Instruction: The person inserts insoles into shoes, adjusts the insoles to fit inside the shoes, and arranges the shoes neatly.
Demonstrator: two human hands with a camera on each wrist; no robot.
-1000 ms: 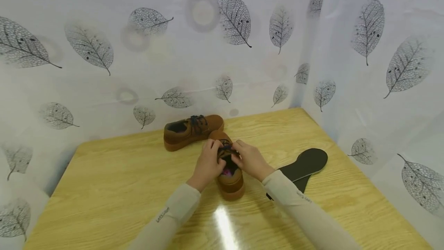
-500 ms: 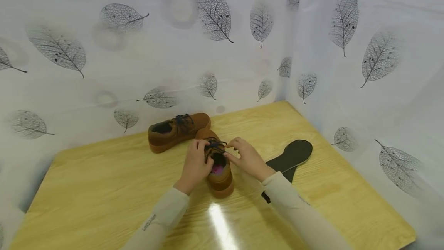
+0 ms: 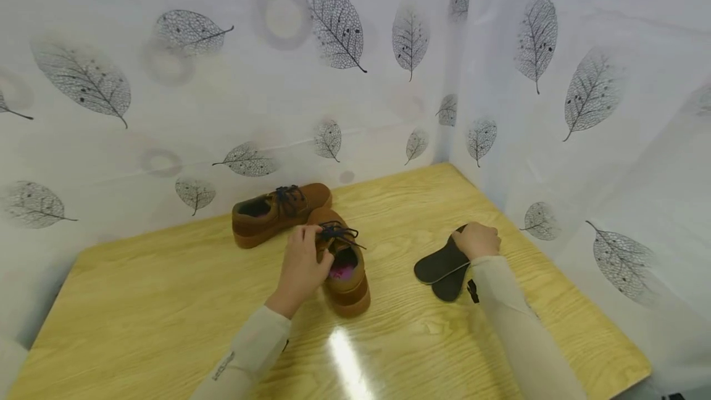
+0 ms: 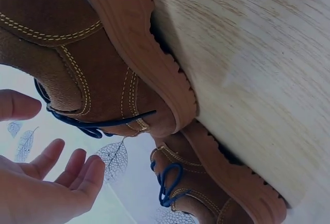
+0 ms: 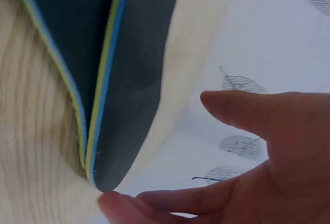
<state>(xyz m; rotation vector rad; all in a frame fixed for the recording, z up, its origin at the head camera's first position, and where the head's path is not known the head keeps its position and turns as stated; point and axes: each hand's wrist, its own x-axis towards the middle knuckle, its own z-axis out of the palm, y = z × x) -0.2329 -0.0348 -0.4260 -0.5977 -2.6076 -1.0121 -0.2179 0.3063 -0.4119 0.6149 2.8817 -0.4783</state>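
A brown leather shoe with dark blue laces and a purple patch inside stands with its heel toward me. My left hand is at its left side; in the left wrist view the loosely bent fingers and thumb stand apart with nothing between them. To the right, my right hand is over the far end of two crossed black insoles. In the right wrist view, a fingertip is at the tip of the upper insole, touching or nearly so, and the thumb stays apart from it.
A second brown shoe, also laced, stands sideways behind the first, near the back wall. Both shoes and the insoles are on a wood-grain table. Leaf-printed white sheeting rises along the back and right sides.
My right hand has let go of the laces and moved right to the insoles. My left hand has come away slightly from the shoe's opening. The head view has turned a little right.
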